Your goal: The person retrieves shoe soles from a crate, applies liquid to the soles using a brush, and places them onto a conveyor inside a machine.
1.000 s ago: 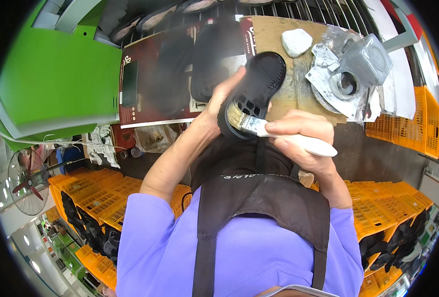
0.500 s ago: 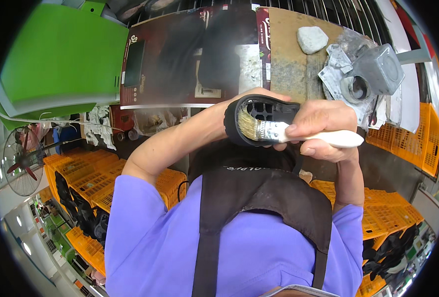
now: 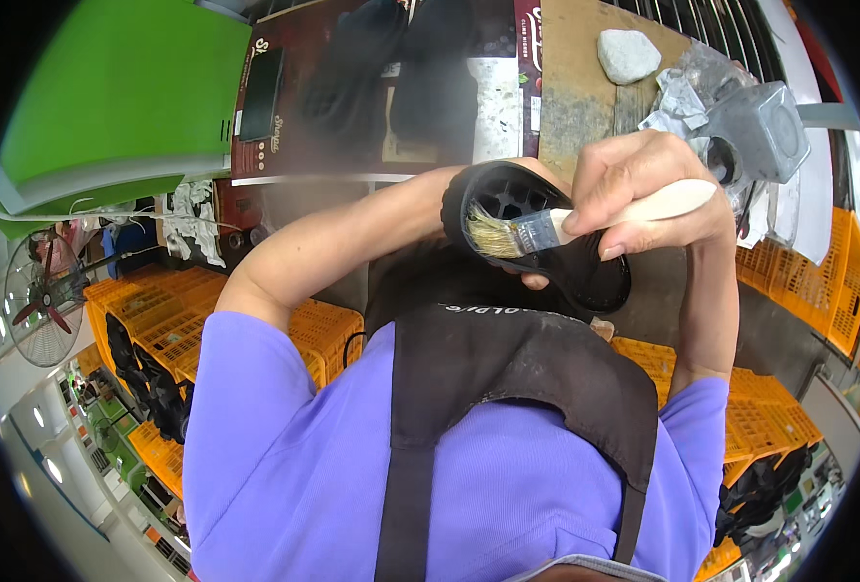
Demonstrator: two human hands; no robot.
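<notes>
In my left hand (image 3: 544, 172) is a black shoe sole (image 3: 515, 197), its hollow side with a grid of cells turned up. Most of that hand is behind the sole; a fingertip shows below its near edge. The sole slants, its far end pointing right and toward my body. My right hand (image 3: 632, 170) pinches a flat paintbrush (image 3: 544, 231) with a pale handle and metal ferrule. The brush's light bristles rest inside the heel part, against the inner wall nearest me.
Cardboard (image 3: 575, 73) covers the worktop ahead, with a whitish lump (image 3: 629, 56) on it. A cloudy plastic container (image 3: 762, 131) stands at the right among crumpled paper. Orange crates (image 3: 183, 320) are stacked on both sides. A fan (image 3: 44, 308) is at far left, below a green panel (image 3: 129, 87).
The sole has turned, its far end swinging down toward me and showing more. My right hand has moved up and right, and the brush handle now tilts upward more steeply.
</notes>
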